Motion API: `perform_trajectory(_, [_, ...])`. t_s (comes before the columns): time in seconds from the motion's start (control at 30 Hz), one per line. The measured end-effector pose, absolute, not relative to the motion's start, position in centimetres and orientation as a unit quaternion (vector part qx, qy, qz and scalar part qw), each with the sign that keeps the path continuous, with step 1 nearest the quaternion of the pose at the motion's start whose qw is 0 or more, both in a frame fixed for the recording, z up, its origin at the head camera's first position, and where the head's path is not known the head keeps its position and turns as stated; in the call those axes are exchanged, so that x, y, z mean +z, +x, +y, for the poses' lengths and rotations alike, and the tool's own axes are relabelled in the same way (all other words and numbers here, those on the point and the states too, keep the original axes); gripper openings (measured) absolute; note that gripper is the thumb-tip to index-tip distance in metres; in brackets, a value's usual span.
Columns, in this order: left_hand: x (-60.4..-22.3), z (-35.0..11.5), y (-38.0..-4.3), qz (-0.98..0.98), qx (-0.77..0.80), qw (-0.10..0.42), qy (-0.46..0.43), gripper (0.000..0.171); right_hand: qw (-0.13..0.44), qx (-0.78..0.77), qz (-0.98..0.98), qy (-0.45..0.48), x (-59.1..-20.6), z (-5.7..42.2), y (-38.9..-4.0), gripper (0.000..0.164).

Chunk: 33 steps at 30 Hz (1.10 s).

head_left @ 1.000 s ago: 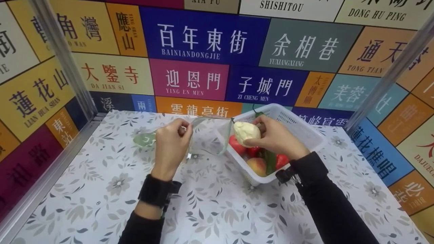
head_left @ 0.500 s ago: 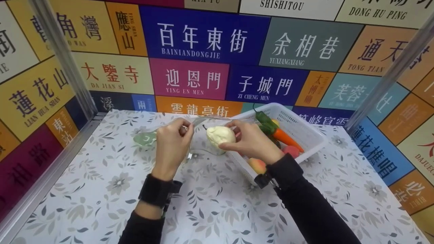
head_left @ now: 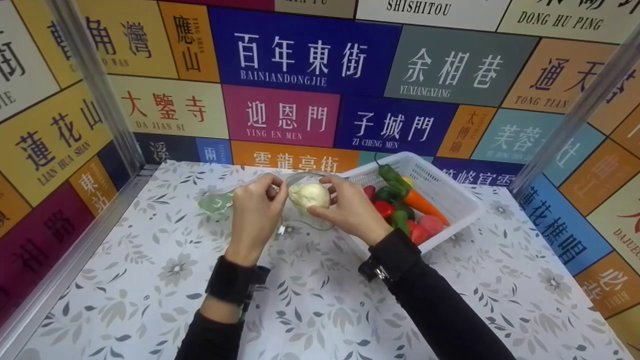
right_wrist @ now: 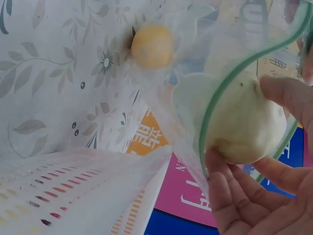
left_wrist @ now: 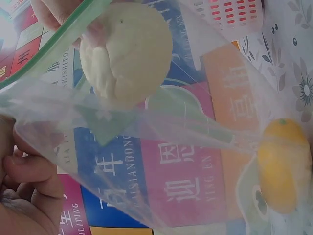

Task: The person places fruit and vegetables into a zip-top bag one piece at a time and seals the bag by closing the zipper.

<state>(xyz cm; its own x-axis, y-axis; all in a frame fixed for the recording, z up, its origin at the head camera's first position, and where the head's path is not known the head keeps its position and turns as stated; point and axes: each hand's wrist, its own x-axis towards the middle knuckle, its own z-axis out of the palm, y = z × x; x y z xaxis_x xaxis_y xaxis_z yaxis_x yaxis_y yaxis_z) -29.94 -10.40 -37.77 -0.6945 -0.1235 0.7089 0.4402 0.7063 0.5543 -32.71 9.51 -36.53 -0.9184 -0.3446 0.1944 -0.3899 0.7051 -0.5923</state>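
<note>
My left hand [head_left: 257, 212] pinches the edge of a clear zip bag [left_wrist: 54, 44] with a green rim. The bag's mouth gapes towards the right. A cream-coloured, round, folded vegetable [head_left: 311, 195] is between the thumb and fingers of my right hand [head_left: 357, 207]. In the right wrist view, that vegetable [right_wrist: 244, 122] sits at the bag's mouth, partly behind the green rim. An orange-yellow fruit [left_wrist: 284, 165] shows at the bag's lower end, seemingly inside it; the head view hides it.
A white perforated basket [head_left: 460, 202] stands right of the bag. In it lie a carrot [head_left: 425, 206], a long green pepper [head_left: 392, 177], a round pinkish fruit [head_left: 430, 225] and several other red and green pieces. Behind the flowered table rises a wall of coloured signs.
My right hand has carried the cream vegetable leftwards from above the basket to the bag's mouth, baring more of the basket's contents. My left hand has hardly moved and keeps hold of the bag.
</note>
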Motion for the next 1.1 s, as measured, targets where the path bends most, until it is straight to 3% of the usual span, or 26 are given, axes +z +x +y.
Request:
perform_trajectory(0.47, [-37.8, -10.3, -29.8, -0.835, -0.368, 0.395, -0.102, 0.013, 0.046, 0.312, -0.918, 0.240, -36.5, 11.5, -32.0, 0.052])
perform_trajectory(0.77, [-37.7, -10.3, -29.7, -0.836, -0.373, 0.390, -0.101, 0.015, 0.048, 0.279, -0.933, 0.223, -36.4, 14.2, -31.2, 0.019])
perform_trajectory(0.97, [-37.4, -10.6, -29.6, -0.839, -0.375, 0.384, -0.094, 0.016, -0.018, 0.242, -0.952, 0.187, -36.7, 14.2, -30.4, 0.035])
perform_trajectory(1.1, [-37.0, -11.1, -29.6, -0.834, -0.374, 0.395, -0.092, 0.015, -0.048, 0.243, -0.949, 0.194, -37.2, 12.8, -30.3, 0.035])
